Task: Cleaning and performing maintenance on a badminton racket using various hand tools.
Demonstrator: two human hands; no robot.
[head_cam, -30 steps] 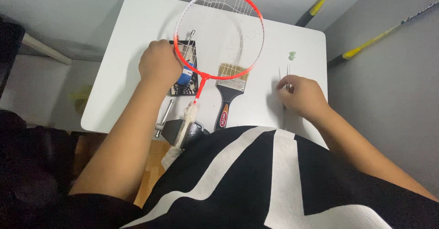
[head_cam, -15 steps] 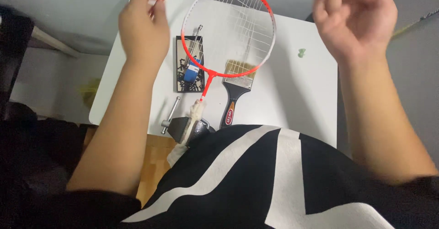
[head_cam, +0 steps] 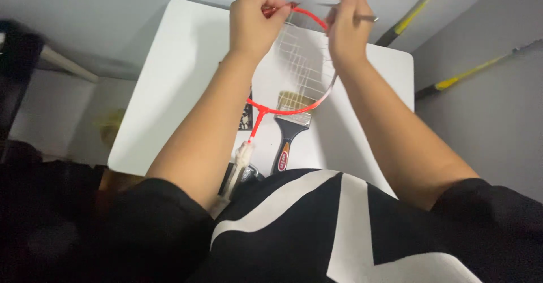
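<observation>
Top center of frame: red racket (head_cam: 294,62) rim is gripped by left hand (head_cam: 254,23); thin metal tool (head_cam: 362,17) is pinched by right hand (head_cam: 345,26).

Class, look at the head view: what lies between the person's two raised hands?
In the head view, the red racket's strung top rim spans between the left hand and right hand, above the white table.

left hand (head_cam: 255,20) gripping red racket (head_cam: 300,71) rim, right hand (head_cam: 346,26) pinching thin tool (head_cam: 362,17)

red racket (head_cam: 283,110), white table (head_cam: 181,62), black-handled brush (head_cam: 289,130)
</observation>
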